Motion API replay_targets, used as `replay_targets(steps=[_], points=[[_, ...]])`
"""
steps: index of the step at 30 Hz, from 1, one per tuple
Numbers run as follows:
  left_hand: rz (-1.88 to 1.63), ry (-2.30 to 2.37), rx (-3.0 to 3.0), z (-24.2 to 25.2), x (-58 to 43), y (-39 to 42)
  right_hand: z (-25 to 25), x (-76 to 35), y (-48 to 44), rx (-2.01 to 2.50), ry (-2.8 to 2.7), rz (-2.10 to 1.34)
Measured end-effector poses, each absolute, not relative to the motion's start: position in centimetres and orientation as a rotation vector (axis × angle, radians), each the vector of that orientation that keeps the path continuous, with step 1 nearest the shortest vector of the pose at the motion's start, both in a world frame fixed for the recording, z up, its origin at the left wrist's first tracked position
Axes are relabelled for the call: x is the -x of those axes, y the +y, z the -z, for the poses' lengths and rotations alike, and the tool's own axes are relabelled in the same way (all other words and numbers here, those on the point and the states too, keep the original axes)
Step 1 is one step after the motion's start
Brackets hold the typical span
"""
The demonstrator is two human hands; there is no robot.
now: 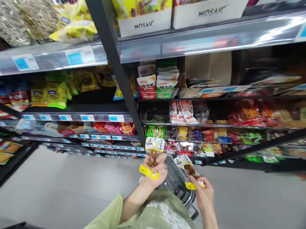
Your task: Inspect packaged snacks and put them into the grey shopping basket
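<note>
My left hand (161, 165) is closed around a small snack packet (154, 145) with a white top, a clear middle showing a brown piece of food, and a yellow bottom strip. In my right hand (203, 193) is a similar snack packet (183, 161), pinched near its yellow lower end and tilted to the left. Both packets are held up in front of my body, apart from each other. Below and between the hands, a dark grey shopping basket (176, 180) shows, partly covered by my arms and shirt.
Store shelves with price tags (78, 56) run across the front. Red and green snack pouches (147, 84) stand on a middle shelf, and bins of small wrapped snacks (183, 133) sit lower. A slanted black shelf post (119, 67) divides the bays. Grey floor tiles (85, 186) lie below.
</note>
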State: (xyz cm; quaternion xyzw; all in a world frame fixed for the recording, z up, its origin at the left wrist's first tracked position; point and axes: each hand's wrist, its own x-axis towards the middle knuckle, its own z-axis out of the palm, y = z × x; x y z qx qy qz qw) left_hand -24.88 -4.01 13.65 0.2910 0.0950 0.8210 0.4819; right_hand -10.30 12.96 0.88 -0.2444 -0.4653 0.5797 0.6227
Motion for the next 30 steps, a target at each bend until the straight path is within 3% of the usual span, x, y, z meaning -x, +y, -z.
replay_targets(steps=[8, 30], points=[[-2.045, 0.228, -0.637, -12.4, 25.2, -3.7, -1.1, 10.6, 12.7, 0.553, -0.946, -1.497], [-1.963, 0.117, -0.496, -12.9, 25.7, -2.5, -1.0, 10.4, 13.3, 0.551, -0.941, -1.484]])
